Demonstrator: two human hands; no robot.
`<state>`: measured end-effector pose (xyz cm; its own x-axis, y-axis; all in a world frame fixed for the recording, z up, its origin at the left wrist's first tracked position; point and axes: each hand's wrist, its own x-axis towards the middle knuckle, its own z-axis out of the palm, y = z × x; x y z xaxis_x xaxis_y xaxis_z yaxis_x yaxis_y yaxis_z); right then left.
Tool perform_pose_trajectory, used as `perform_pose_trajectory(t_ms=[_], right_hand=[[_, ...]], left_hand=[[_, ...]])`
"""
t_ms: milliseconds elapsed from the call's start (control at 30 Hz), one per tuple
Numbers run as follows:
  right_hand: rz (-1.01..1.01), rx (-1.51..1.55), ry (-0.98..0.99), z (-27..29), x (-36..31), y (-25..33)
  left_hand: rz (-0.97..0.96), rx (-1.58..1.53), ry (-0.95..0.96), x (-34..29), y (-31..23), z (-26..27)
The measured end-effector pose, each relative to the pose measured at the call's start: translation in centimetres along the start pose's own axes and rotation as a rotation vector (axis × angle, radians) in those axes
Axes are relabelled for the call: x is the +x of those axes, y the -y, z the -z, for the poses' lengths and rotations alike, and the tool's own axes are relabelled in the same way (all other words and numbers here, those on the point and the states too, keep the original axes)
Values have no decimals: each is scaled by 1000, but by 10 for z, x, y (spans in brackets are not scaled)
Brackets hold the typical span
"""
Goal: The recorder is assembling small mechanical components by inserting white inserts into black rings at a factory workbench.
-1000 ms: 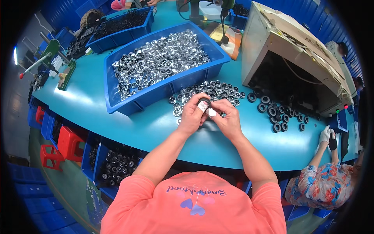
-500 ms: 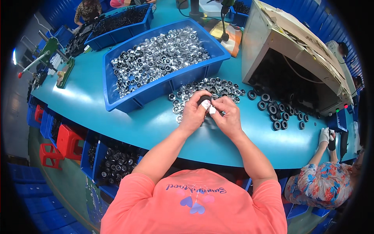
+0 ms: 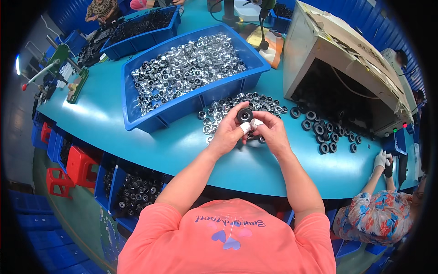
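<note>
My left hand (image 3: 228,132) and my right hand (image 3: 270,131) meet above the teal table (image 3: 137,146), just in front of a pile of small silver and black round parts (image 3: 228,108). Together they pinch a small black ring with a silver centre (image 3: 245,115), the left fingertips at its left edge, the right fingertips just below it. Some fingertips wear white tape or cots. A big blue bin (image 3: 150,121) full of shiny silver round parts sits just beyond the pile.
Black rubber rings (image 3: 321,132) lie scattered at the right, before a beige open-fronted machine (image 3: 319,45). A second blue bin (image 3: 137,43) of dark parts stands at the back left. Another person in a floral top (image 3: 378,214) works at lower right. Red stools (image 3: 80,164) stand under the table.
My two hands have stayed together over the pile, shifting slightly. The black ring now shows clearly above my fingertips, turned to face up.
</note>
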<state>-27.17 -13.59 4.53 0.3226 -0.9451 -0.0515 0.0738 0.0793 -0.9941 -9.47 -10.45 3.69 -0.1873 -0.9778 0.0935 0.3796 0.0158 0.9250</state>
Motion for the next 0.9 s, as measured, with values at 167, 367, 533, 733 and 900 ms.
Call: perform_pose_trajectory(t_ms=[167, 367, 533, 733, 900], right_hand=[[-12, 5, 14, 6, 3, -7], [5, -27, 15, 1, 2, -6], [41, -86, 28, -5, -1, -15], [8, -23, 80, -2, 4, -19], [-26, -26, 42, -7, -1, -11]], left_hand=[[34, 50, 58, -2, 8, 5], [-104, 170, -169, 1, 20, 6], [-18, 104, -160, 0, 19, 12], [33, 123, -163, 0, 18, 11], [-4, 171, -201, -1, 18, 4]])
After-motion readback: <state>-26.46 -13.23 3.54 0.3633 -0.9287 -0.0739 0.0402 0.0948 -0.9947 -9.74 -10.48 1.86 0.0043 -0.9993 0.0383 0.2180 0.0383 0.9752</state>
